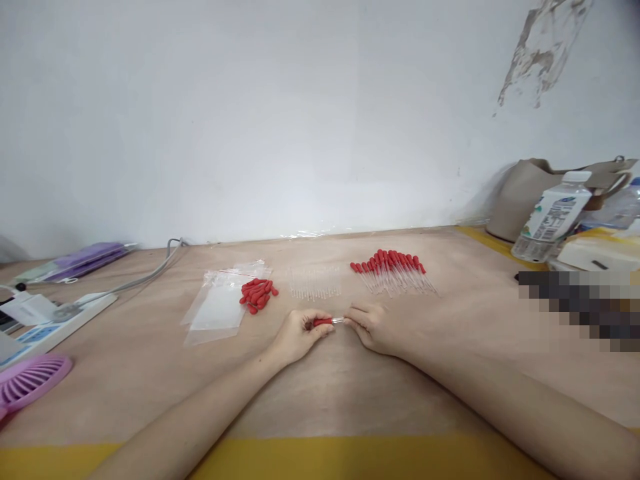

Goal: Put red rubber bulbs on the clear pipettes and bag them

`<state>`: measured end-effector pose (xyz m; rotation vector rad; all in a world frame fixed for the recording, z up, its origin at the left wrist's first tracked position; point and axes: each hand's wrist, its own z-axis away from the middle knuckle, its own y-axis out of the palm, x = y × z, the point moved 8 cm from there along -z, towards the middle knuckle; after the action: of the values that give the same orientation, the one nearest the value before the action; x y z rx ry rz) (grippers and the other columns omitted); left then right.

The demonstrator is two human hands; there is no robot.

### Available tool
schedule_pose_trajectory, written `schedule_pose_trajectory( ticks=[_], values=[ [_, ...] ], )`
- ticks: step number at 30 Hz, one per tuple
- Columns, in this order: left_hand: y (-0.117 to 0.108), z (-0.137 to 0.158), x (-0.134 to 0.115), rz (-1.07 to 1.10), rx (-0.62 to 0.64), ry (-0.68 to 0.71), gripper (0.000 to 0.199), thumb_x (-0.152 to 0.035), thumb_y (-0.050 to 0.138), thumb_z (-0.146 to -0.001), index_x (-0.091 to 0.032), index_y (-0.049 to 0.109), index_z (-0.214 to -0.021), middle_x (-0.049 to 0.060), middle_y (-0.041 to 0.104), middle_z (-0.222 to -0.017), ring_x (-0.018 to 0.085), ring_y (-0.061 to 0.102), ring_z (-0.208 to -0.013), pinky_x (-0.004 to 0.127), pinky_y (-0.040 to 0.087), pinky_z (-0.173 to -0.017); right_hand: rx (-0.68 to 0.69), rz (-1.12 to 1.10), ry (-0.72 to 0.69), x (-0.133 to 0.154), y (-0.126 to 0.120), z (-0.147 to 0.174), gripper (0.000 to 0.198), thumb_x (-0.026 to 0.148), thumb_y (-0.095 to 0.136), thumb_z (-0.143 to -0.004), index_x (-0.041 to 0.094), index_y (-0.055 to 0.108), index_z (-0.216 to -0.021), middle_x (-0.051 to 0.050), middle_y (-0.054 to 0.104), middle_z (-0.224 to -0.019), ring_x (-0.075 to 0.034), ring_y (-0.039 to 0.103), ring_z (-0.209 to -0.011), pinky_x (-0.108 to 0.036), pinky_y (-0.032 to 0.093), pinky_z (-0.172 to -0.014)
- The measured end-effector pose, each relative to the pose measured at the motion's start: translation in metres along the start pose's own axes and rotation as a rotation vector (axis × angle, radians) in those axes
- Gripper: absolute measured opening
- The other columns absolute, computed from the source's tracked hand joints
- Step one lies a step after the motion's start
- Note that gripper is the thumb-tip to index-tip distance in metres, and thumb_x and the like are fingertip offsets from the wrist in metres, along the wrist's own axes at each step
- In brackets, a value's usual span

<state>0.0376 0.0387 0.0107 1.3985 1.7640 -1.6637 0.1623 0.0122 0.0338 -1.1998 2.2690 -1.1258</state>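
Note:
My left hand (301,335) pinches a red rubber dropper bulb (323,321) between thumb and fingers. A clear glass dropper tube (337,321) meets the bulb's open end, and my right hand (369,327) grips that tube, its far part hidden by the fingers. Just beyond my hands lies a row of clear glass tubes (315,283). Further right is a fanned row of droppers with red bulbs on them (393,270). A heap of loose red bulbs (257,294) rests left of the tubes, partly on clear plastic bags (215,307).
At the left are a white power strip (95,307) with a grey cable, a pink fan (37,380) and purple packets (90,260). A plastic bottle (553,217) and a beige bag (517,193) stand at the back right. A white wall (280,120) bounds the table behind.

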Motion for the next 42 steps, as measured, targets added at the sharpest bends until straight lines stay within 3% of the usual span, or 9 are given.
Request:
schedule_pose_trajectory(
  ticks=[13,21,25,29,31,36,42],
  values=[
    [-0.007,0.004,-0.018,-0.097,-0.082,0.146,0.018,-0.028,0.061,-0.074,-0.016,0.068,-0.085,0.004,0.07,-0.083,0.017,0.064,-0.072,0.027,0.052,-0.066,0.156,-0.24,0.232,-0.008,0.008,-0.004,0.03,0.025,0.036,-0.088,0.017,0.055,-0.066,0.0,0.055,-0.06,-0.01,0.047,-0.055,-0.02,0.034,-0.054],
    [-0.009,-0.006,0.005,0.032,-0.078,0.05,0.035,-0.029,0.065,-0.07,-0.013,0.06,-0.1,0.008,0.064,-0.09,0.017,0.062,-0.077,0.031,0.052,-0.071,0.198,-0.205,0.267,-0.01,-0.005,-0.009,0.018,0.018,0.042,-0.084,0.015,0.056,-0.073,-0.005,0.057,-0.077,-0.012,0.051,-0.067,-0.023,0.038,-0.063],
    [-0.015,-0.009,0.011,0.016,-0.126,-0.013,0.05,-0.024,0.067,-0.066,-0.014,0.051,-0.112,0.007,0.056,-0.095,0.012,0.058,-0.07,0.028,0.051,-0.065,0.115,-0.196,0.48,-0.054,-0.016,-0.006,0.016,0.018,0.044,-0.079,0.015,0.06,-0.079,-0.004,0.061,-0.077,-0.014,0.053,-0.067,-0.023,0.039,-0.061],
    [-0.012,-0.009,0.006,-0.101,-0.082,0.025,0.035,-0.025,0.063,-0.071,-0.014,0.055,-0.103,0.005,0.055,-0.087,0.011,0.054,-0.068,0.027,0.049,-0.065,0.037,-0.086,0.88,-0.115,-0.025,0.005,0.016,0.026,0.048,-0.074,0.017,0.062,-0.071,-0.004,0.063,-0.071,-0.015,0.056,-0.065,-0.023,0.038,-0.058],
    [-0.011,-0.008,0.003,-0.14,-0.074,0.053,0.03,-0.027,0.061,-0.072,-0.016,0.057,-0.1,0.004,0.055,-0.084,0.012,0.053,-0.068,0.027,0.048,-0.065,0.064,0.013,0.976,-0.131,-0.025,0.006,0.023,0.032,0.047,-0.075,0.018,0.062,-0.064,-0.004,0.062,-0.066,-0.017,0.056,-0.063,-0.024,0.037,-0.058],
    [-0.01,-0.007,0.0,-0.177,-0.061,0.084,0.023,-0.029,0.059,-0.074,-0.016,0.06,-0.093,0.003,0.054,-0.082,0.012,0.054,-0.067,0.027,0.047,-0.064,0.127,0.165,1.116,-0.146,-0.016,0.007,0.031,0.038,0.043,-0.076,0.017,0.066,-0.072,-0.01,0.063,-0.074,-0.022,0.059,-0.071,-0.029,0.039,-0.058],
    [-0.009,-0.007,-0.001,-0.191,-0.047,0.082,0.021,-0.028,0.058,-0.074,-0.016,0.062,-0.091,0.004,0.054,-0.081,0.013,0.054,-0.068,0.026,0.047,-0.064,0.153,0.251,1.136,-0.151,-0.005,0.011,0.036,0.041,0.042,-0.076,0.015,0.065,-0.086,-0.014,0.063,-0.086,-0.028,0.059,-0.081,-0.035,0.042,-0.065]
  ],
)
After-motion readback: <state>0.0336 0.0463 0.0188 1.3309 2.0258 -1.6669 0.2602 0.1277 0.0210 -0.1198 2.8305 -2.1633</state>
